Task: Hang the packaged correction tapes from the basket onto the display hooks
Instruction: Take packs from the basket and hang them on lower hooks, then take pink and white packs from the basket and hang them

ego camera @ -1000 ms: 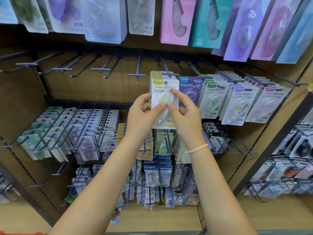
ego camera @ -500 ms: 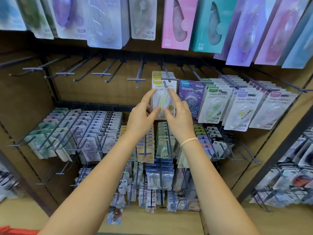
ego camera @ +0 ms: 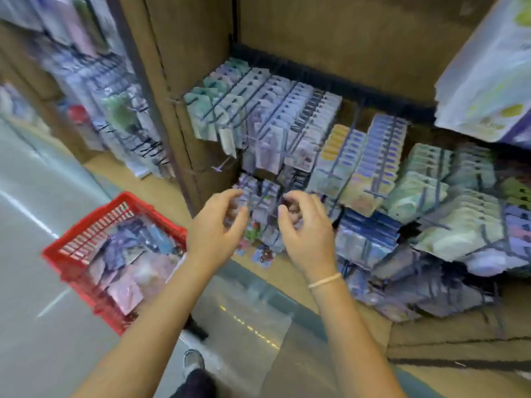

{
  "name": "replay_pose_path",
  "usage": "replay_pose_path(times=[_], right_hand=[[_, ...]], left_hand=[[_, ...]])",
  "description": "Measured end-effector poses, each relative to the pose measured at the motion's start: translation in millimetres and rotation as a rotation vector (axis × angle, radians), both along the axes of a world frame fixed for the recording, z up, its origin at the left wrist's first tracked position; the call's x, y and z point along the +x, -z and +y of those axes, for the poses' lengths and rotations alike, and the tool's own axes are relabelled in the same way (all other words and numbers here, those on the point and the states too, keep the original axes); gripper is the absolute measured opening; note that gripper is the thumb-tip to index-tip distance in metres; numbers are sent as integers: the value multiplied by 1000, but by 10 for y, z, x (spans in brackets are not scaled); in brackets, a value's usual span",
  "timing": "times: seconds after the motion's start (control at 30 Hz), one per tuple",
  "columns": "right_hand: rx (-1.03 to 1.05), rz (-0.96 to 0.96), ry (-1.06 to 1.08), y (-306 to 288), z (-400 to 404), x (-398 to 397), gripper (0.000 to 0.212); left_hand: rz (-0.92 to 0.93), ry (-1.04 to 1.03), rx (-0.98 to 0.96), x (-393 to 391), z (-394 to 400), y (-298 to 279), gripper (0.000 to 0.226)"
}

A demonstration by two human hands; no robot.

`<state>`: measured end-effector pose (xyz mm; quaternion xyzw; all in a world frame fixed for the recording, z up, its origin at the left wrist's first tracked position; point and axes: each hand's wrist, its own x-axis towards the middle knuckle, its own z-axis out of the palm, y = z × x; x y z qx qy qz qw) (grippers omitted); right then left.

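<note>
We take the red basket (ego camera: 94,248) on the grey floor (ego camera: 34,326) as our landmark. It holds a loose heap of packaged correction tapes (ego camera: 129,265), blurred, lying flat and overlapping inside its slatted walls. Just right of the basket our left hand (ego camera: 214,229) hangs in the air, fingers loosely bent and apart, holding nothing. Further right our right hand (ego camera: 306,228) is level with it, a pale band (ego camera: 324,280) on its wrist; its fingers curl more tightly, and we cannot tell whether they pinch anything. Both hands are in front of the low rows of hanging packs (ego camera: 264,214).

Up and right from the basket stands the brown display shelf (ego camera: 316,35), its dark hooks (ego camera: 275,110) crowded with rows of carded packs that jut outward toward us. A vertical brown panel (ego camera: 172,81) rises just behind the basket's far corner, dividing this bay from another blurred bay of goods (ego camera: 94,90) beyond. Open floor spreads left of and below the basket. Below and to the basket's right we see a shoe (ego camera: 193,361).
</note>
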<state>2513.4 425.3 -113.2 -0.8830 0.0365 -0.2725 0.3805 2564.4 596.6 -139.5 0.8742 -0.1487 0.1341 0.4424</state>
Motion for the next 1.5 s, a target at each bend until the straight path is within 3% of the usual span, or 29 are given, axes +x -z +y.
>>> replay_pose_path(times=[0.17,0.4,0.63,0.77,0.83,0.9,1.07,1.13,1.23,1.33,1.5], right_hand=[[-57,489,-319,1162,1203,622,28],[-119,851,-574,2401,2708,1110,32],[-309,1071,-670,3244,3044,1506,49],[-449,1343,-898,3485,3117,1568,43],[-569,1375,-919,3572,3116,1550,25],[-547,1352,-871,3585,3087,1551,6],[-37,1259,-717,3344,3064,1649,12],[36,1258,-722,3278,3147,1744,4],[23,1262,-781,3347,3431,1926,36],[115,1225,-717,3468,3749,2075,27],[128,1259,-506,3623,3821,2024,58]], left_hand=[[330,-275,142,-57,1572,1208,49],[621,-445,262,-249,3033,2635,58],[710,-483,235,-246,3229,3244,85],[706,-538,184,-266,3147,3289,92],[687,-552,190,-295,3147,3312,93],[695,-553,198,-307,3148,3321,94],[721,-573,203,-300,3139,3293,98],[733,-587,191,-302,3137,3288,101],[733,-607,193,-311,3167,3291,101],[781,-644,183,-387,3250,3322,102],[889,-692,132,-474,3266,3379,102]])
